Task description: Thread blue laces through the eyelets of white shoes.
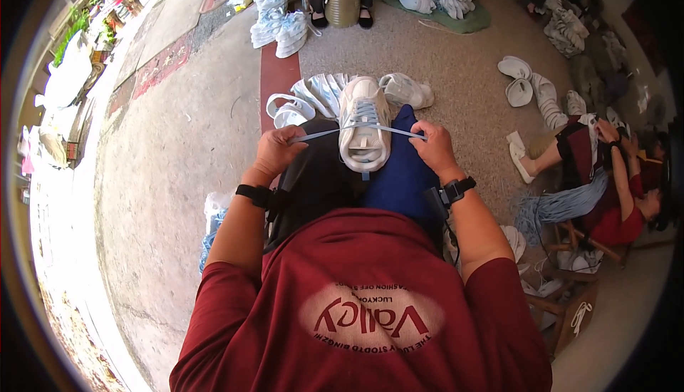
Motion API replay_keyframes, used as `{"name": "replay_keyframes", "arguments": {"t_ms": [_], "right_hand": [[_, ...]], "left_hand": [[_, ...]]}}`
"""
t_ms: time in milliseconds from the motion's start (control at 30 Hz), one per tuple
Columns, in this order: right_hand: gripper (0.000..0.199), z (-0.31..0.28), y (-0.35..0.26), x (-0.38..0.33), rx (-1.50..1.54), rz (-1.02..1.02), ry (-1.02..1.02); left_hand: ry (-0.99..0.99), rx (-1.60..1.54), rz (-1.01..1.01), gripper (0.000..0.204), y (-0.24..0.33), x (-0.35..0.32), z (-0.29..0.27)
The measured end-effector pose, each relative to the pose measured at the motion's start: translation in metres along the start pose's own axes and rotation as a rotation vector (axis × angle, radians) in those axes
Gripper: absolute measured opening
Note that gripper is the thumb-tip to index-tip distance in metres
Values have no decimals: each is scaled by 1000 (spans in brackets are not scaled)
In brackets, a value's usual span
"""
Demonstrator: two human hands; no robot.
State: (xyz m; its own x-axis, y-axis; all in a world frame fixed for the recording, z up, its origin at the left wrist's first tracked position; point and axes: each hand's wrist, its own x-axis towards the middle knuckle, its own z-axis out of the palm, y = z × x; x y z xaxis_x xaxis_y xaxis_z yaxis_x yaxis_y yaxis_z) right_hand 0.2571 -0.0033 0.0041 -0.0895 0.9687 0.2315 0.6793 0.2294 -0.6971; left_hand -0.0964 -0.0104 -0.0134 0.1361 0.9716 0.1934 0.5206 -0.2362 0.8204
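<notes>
A white sneaker rests on my lap between my knees, toe pointing away and its opening toward me. Light blue laces run through its eyelets. The ends stretch out to both sides, drawn nearly straight. My left hand pinches one lace end, left of the shoe. On the other side my right hand grips the opposite end between thumb and fingers. Just beyond my knees lie more white shoes in a row, and another white shoe is to their right.
To my right a co-worker sits low, with a bundle of pale blue laces across the lap. White shoes lie in front of that person. Another person sits ahead, beside stacked shoes. A plastic bag with blue laces is by my left arm.
</notes>
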Motion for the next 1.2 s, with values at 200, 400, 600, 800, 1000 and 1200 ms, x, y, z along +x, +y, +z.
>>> {"name": "replay_keyframes", "arguments": {"t_ms": [200,400,600,800,1000,1200], "right_hand": [[9,-27,18,-19,3,11,6],[6,-43,14,-25,-38,-131,4],[7,-92,38,-37,-157,-174,77],[14,-148,108,-87,-104,160,139],[18,-177,206,-194,-171,288,200],[19,-181,222,-249,-309,494,129]], "left_hand": [[36,-86,-15,10,-10,-5,-1],[78,27,122,16,-4,-4,-9],[18,5,91,4,0,-12,-54],[170,32,-145,3,-66,-49,-102],[208,-85,-452,7,-143,-131,-144],[225,-88,-587,5,-169,-189,-150]]}}
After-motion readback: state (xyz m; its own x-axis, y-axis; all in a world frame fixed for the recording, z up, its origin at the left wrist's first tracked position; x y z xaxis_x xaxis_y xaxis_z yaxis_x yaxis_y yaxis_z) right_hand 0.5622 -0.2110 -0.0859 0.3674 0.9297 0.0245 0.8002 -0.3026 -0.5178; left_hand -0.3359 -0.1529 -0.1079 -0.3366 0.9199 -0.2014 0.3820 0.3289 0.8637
